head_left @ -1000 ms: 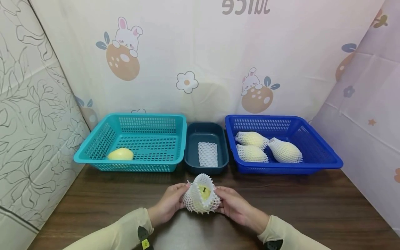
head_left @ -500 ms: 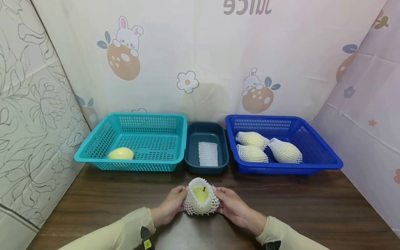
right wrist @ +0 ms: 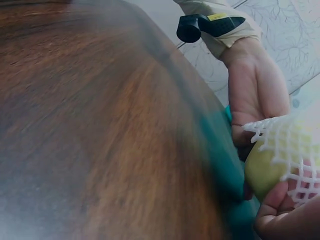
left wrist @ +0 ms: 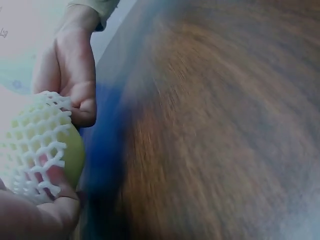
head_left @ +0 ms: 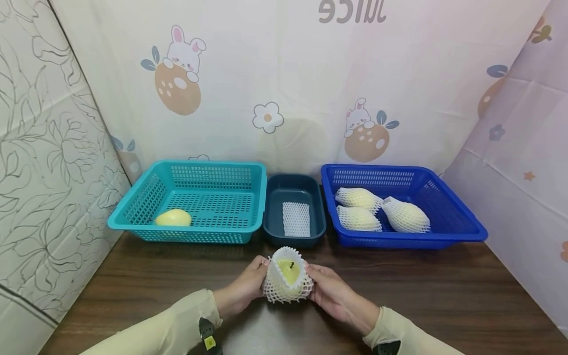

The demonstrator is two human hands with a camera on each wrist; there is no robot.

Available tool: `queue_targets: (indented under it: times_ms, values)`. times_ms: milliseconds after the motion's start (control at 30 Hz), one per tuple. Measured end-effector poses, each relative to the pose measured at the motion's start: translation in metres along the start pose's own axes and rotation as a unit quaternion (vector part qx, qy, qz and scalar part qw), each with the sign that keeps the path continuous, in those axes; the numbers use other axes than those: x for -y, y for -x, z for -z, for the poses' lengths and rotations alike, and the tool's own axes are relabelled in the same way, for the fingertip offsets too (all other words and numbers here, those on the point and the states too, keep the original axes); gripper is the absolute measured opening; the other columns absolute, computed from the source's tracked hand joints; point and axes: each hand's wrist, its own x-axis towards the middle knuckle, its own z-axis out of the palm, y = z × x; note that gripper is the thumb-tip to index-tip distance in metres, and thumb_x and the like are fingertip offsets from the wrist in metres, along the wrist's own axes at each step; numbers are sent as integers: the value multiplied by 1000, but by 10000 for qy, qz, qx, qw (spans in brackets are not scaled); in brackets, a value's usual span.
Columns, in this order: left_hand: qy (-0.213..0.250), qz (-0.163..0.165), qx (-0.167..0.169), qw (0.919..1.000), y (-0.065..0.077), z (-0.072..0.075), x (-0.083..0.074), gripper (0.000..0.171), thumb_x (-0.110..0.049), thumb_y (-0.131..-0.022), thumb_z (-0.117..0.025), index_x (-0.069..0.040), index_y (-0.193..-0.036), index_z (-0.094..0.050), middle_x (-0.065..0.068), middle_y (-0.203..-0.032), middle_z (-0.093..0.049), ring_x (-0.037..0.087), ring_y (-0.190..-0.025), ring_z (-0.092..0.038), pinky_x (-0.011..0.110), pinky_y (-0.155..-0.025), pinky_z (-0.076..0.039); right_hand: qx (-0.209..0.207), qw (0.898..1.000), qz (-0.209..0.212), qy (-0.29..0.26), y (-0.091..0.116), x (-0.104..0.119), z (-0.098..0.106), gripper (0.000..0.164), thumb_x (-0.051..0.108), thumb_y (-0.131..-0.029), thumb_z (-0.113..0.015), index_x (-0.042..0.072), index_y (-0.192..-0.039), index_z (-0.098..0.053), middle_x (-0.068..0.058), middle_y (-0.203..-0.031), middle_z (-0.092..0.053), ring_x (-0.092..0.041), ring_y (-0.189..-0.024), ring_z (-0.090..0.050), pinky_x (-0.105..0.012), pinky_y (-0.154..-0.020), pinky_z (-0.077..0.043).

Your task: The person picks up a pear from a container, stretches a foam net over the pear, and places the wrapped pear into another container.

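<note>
Both hands hold a yellow-green pear with a dark stem, low over the front of the table. A white foam net sleeve surrounds it, its upper opening spread so the stem end shows. My left hand grips the sleeve and pear from the left, thumb at the sleeve's edge. From the right, my right hand holds the other side the same way. In the left wrist view, bare pear skin shows past the net's lower edge. The right wrist view likewise has the pear's uncovered end between the hands.
A teal basket at the back left holds one bare yellow pear. In the middle, a dark blue tray contains a flat foam net. The blue basket at right holds three netted pears.
The net's opening has spread wider around the stem end. Its upper edge dipped, then rose again. Both hands keep hold, with only small shifts.
</note>
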Motion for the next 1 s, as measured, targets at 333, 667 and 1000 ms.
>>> queue_targets:
  times_ms: [333, 667, 1000]
  values:
    - [502, 84, -21, 9987, -2, -3, 4, 28, -21, -106, -24, 1, -120, -35, 18, -120, -48, 21, -101, -52, 41, -86, -45, 24, 10000, 78, 30, 3, 9, -5, 25, 23, -103, -43, 4, -110, -58, -2, -92, -66, -14, -88, -60, -35, -81, -46]
    - [614, 108, -144, 9980, -5, -8, 7, 35, -17, -106, -22, 2, -134, -30, 20, -132, -42, 27, -115, -46, 50, -98, -38, -446, 9976, 510, -110, 0, 6, -6, 25, 15, -101, -46, -6, -115, -48, -4, -92, -63, -12, -81, -61, -31, -73, -50]
    - [930, -34, -351, 9950, -8, -13, 4, 34, -17, -106, -22, 3, -131, -33, 18, -129, -46, 20, -107, -51, 40, -91, -44, -785, 9945, 677, -148, -4, 6, -10, 23, 11, -101, -43, -7, -115, -48, -5, -90, -63, -12, -77, -61, -27, -67, -51]
